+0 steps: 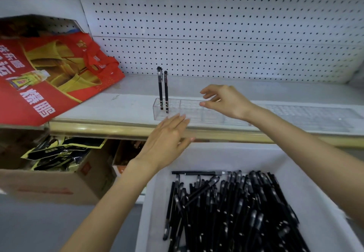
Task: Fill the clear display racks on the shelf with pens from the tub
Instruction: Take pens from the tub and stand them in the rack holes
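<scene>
Left hand fingers lie straight, right hand fingers are loosely curled, and both are empty at the clear rack. Best to pinch one of the pens from the tub beneath the fingers and seat it upright beside the two standing pens.

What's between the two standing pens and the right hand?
Only empty slots of the clear rack, between the standing pens and the right hand, in the head view.

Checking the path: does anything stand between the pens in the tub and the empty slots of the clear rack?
Nothing visible blocks it. The tub sits below the shelf edge; the rack holds only two upright pens at its left end, and the red bag lies clear to the left.
</scene>
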A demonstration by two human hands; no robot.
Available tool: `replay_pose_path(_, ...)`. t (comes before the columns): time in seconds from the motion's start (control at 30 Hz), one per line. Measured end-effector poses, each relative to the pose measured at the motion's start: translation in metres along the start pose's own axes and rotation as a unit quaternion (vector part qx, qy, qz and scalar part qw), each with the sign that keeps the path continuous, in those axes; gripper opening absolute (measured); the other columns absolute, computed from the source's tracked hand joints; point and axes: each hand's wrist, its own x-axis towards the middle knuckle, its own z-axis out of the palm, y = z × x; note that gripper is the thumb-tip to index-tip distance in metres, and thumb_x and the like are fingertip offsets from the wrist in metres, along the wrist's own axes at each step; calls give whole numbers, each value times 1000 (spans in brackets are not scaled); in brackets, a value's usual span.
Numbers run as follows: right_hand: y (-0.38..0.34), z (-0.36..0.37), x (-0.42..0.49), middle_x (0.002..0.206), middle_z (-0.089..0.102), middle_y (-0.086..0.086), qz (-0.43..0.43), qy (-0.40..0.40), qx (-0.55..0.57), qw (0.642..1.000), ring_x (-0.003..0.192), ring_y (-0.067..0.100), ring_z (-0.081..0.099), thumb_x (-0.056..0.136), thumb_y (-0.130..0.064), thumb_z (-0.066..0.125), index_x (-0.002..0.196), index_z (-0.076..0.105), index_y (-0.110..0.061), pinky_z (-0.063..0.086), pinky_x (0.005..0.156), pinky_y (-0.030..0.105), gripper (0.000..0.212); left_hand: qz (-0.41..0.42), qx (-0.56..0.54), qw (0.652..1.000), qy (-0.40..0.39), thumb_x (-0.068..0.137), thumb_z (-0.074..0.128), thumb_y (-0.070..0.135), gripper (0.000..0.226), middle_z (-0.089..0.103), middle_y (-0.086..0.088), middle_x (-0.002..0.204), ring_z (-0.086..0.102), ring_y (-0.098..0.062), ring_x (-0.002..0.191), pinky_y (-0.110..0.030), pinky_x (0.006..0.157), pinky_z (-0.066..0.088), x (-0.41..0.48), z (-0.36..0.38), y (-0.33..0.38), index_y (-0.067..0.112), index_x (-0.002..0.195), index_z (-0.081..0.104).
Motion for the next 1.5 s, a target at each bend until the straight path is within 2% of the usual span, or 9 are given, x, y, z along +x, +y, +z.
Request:
replay_pose_path(0.23, 44, 17, -113, 124, 63, -1, 36, -101, -49, 993, 108, 10, 60, 87, -42, 64, 127, 55, -20, 49, 95, 36, 47, 21, -29, 995, -96, 97, 40, 49, 62, 22, -1, 157, 18, -16, 145, -32, 118, 16, -33, 38, 58, 17, 149, 27)
replay_pose_path(0.47, 94, 49, -200, 128, 59, 0, 103, -169, -73, 977, 115, 18, 57, 87, -49, 62, 135, 50, -20, 46, 96, 35, 57, 43, -20, 986, -160, 98, 41, 47, 60, 35, -2, 152, 33, -20, 138, -31, 112, 26, -55, 78, 95, 16, 148, 29)
replay_pose_path(0.6, 110, 59, -226, 135, 55, 2, 129, -183, -70, 972, 120, 20, 53, 87, -49, 61, 136, 49, -19, 43, 99, 31, 59, 5, -19, 979, -203, 97, 39, 51, 64, 27, -2, 156, 27, -19, 142, -31, 114, 24, -61, 97, 90, 17, 150, 25)
replay_pose_path(0.73, 123, 62, -241, 142, 47, 4, 168, -188, -32, 967, 129, 21, 45, 88, -44, 63, 139, 46, -16, 37, 103, 28, 60, -56, -43, 970, -232, 98, 38, 50, 59, 37, -3, 150, 37, -22, 136, -33, 104, 36, -65, 107, 85, 18, 147, 30)
replay_pose_path(1.03, 141, 68, -253, 135, 52, 6, 262, -77, 80, 959, 120, 19, 53, 84, -30, 71, 133, 52, -11, 41, 98, 27, 56, -90, -79, 973, -197, 100, 42, 38, 37, 64, -6, 115, 59, -25, 106, -39, 85, 49, -67, 120, 84, 15, 126, 54)
replay_pose_path(1.17, 146, 70, -249, 114, 60, 5, 316, -42, 158, 934, 105, 17, 57, 83, -25, 73, 128, 55, -8, 43, 95, 23, 51, -115, -54, 980, -151, 98, 49, 31, 35, 65, -4, 121, 57, -25, 112, -35, 88, 49, -63, 124, 85, 19, 131, 57)
replay_pose_path(1.27, 149, 75, -244, 111, 59, 5, 352, -27, 190, 916, 106, 21, 58, 81, -25, 76, 124, 57, -11, 47, 100, 36, 49, -160, -80, 976, -122, 95, 57, 27, 31, 68, 0, 118, 58, -22, 113, -30, 87, 45, -57, 128, 85, 20, 125, 62)
replay_pose_path(1.37, 150, 79, -241, 111, 57, 8, 376, -20, 208, 903, 105, 24, 59, 79, -23, 78, 122, 57, -11, 51, 95, 42, 50, -205, -130, 963, -118, 91, 63, 25, 30, 70, 0, 112, 62, -19, 108, -29, 88, 46, -50, 134, 82, 17, 120, 66)
replay_pose_path(1.5, 146, 83, -242, 101, 54, 8, 396, 1, 258, 881, 96, 22, 59, 78, -14, 78, 119, 56, -7, 55, 77, 29, 46, -245, -163, 946, -140, 88, 67, 25, 29, 69, 0, 107, 62, -17, 101, -24, 80, 42, -44, 138, 77, 18, 116, 67)
